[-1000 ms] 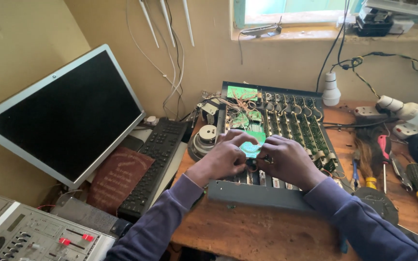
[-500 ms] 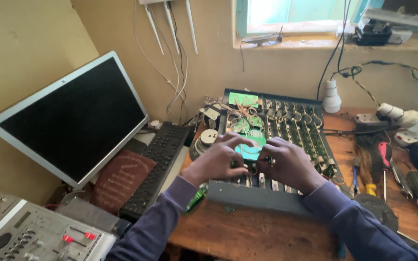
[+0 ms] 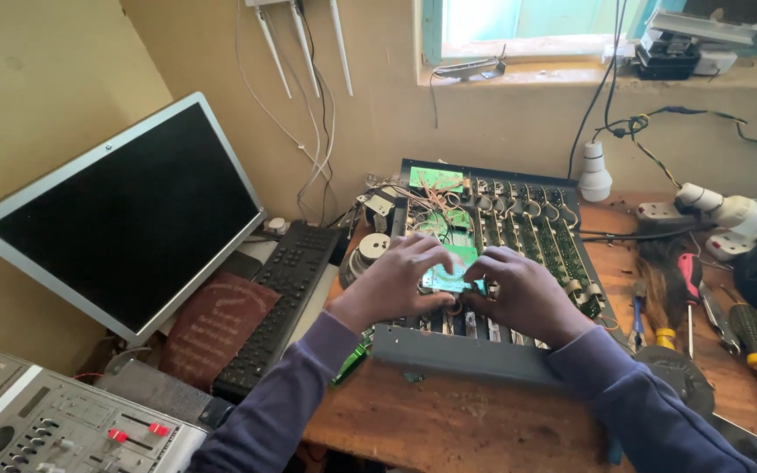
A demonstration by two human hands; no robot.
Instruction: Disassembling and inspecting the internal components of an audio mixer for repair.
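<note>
Both hands, left hand and right hand, half-hiding small green board.

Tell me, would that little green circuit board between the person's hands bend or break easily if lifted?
The small green board looks thin and flat, so probably stiff and light rather than floppy. Both hands, left hand and right hand, pinch it by its edges, which suggests it is delicate. Wires crowd the opened mixer chassis around it, so it may be tethered.
</note>
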